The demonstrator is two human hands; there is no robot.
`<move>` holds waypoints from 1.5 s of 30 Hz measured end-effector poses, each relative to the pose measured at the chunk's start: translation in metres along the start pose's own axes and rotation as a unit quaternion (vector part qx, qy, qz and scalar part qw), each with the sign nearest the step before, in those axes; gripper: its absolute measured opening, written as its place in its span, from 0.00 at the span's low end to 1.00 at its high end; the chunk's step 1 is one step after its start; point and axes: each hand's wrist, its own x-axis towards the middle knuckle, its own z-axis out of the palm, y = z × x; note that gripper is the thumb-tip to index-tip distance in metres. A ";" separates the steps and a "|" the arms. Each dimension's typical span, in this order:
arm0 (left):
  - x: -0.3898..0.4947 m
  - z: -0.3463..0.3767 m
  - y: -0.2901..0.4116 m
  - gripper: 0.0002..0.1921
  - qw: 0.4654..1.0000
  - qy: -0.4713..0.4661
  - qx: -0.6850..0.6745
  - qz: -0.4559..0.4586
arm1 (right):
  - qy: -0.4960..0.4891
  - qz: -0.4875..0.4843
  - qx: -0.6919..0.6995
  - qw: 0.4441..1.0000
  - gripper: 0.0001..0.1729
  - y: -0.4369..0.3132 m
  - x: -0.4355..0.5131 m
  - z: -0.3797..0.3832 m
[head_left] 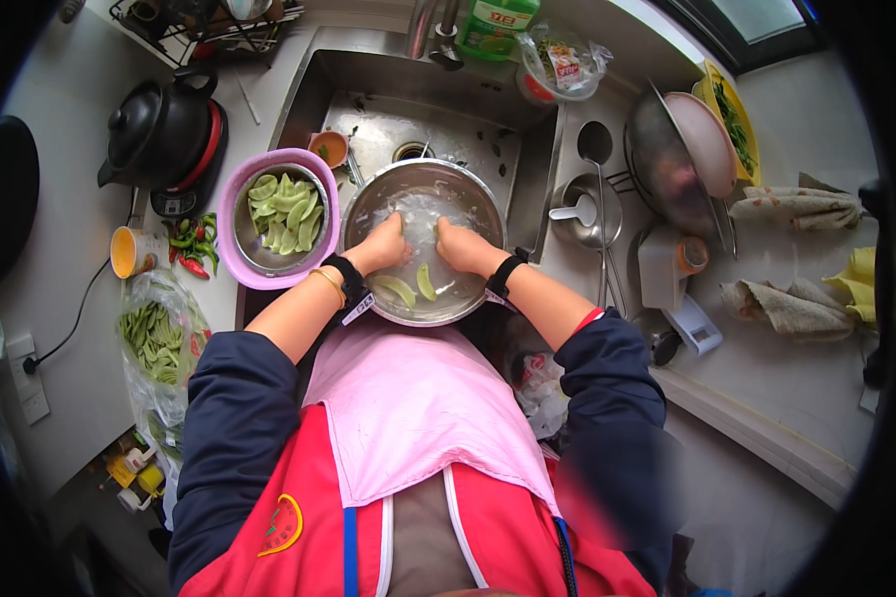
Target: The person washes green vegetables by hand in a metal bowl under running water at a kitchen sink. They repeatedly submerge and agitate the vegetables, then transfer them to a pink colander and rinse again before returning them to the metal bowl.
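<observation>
Both hands reach into a large steel bowl (pixel 367 186) of water at the sink's front edge. My left hand (pixel 385 242) is on the bowl's left side and my right hand (pixel 459 242) on its right, with splashing, blurred water between them. The fingertips are partly hidden, and I cannot tell whether they grip anything. Two flat green bean pods (pixel 425 282) lie in the water near the bowl's front. Left of it, a pink plastic basin (pixel 231 224) holds a smaller steel bowl filled with flat green pods (pixel 287 209).
Behind the bowl is the steel sink (pixel 448 112). At left stand a black kettle (pixel 157 127), red and green chillies (pixel 194 242), a paper cup (pixel 131 252) and a plastic bag of beans (pixel 157 336). At right are a ladle (pixel 595 143), a small steel pot (pixel 605 231) and a leaning wok (pixel 664 164).
</observation>
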 end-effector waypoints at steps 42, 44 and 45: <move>-0.004 0.009 0.005 0.24 0.923 0.108 0.344 0.135 | -0.094 0.031 -0.125 0.987 0.21 -0.012 0.016 0.011; -0.003 0.008 0.013 0.32 0.976 0.081 0.190 0.066 | -0.085 0.008 0.027 0.996 0.21 -0.012 0.019 0.007; -0.002 0.002 0.018 0.34 0.998 0.025 0.054 -0.008 | -0.094 0.020 0.111 0.989 0.21 -0.013 0.018 0.006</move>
